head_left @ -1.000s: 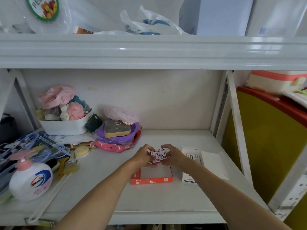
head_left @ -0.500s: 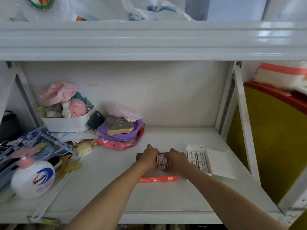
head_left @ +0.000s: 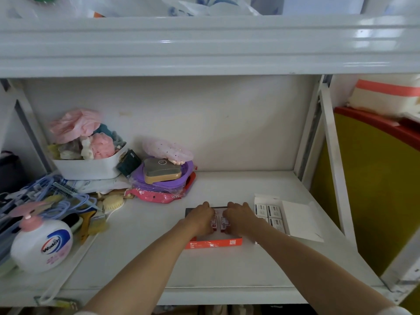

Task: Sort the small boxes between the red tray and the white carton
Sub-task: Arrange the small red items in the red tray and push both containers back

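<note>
Head view: both hands work inside the red tray (head_left: 213, 243) on the shelf (head_left: 227, 269). The left hand (head_left: 201, 220) has its fingers closed on one red-and-white small box (head_left: 213, 223); the right hand (head_left: 238, 218) grips a second red-and-white box (head_left: 223, 223) just beside it. Both boxes sit low in the tray, apparently being placed. The white carton (head_left: 300, 220), just right of the tray, holds several white boxes (head_left: 273, 211). Sorting looks well advanced; the tray's remaining contents are hidden by the hands.
</note>
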